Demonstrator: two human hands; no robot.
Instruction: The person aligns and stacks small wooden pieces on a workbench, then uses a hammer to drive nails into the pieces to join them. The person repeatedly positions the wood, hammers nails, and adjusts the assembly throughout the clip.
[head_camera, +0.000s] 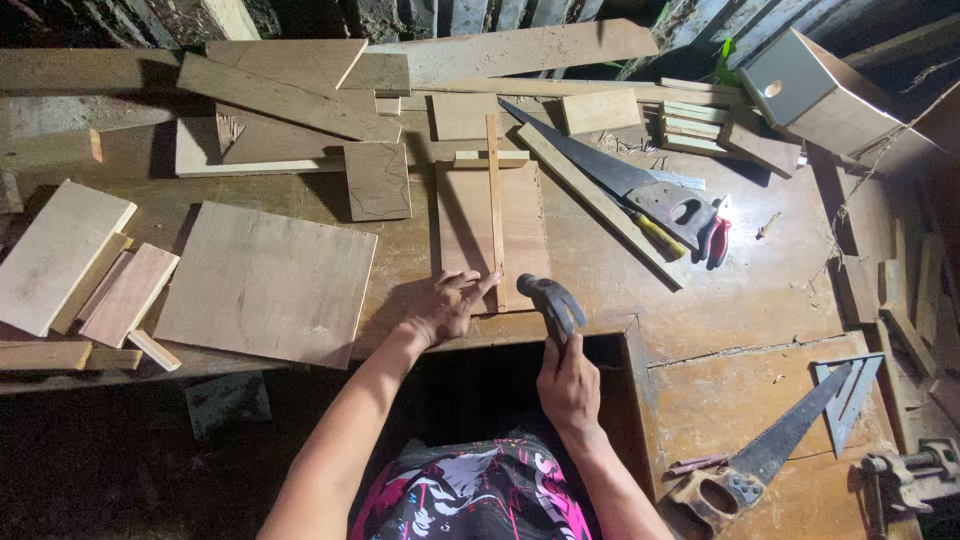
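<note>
Left hand (447, 305) lies flat, fingers spread, pinning the near end of a thin wooden strip (495, 205) to a small board (465, 225) at the counter's (760, 290) near edge. Right hand (568, 385) has its grip wrapped round a claw hammer (550, 300) just right of the strip. Advisable: fingertips clear, strip square. No packages or labels seen.

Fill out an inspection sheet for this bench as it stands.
Surface: worn wooden bench, notch cut at the front.
Job's things: thin strip lying on a board; hammer.
Clutter: offcuts, plywood sheet, two saws, pliers, set square, birdhouse-like box.
Grippers: left hand pressing on the board beside the strip; right hand gripping the hammer.
Cables: nothing seen.
Surroundings: dim; vise at right edge.
</note>
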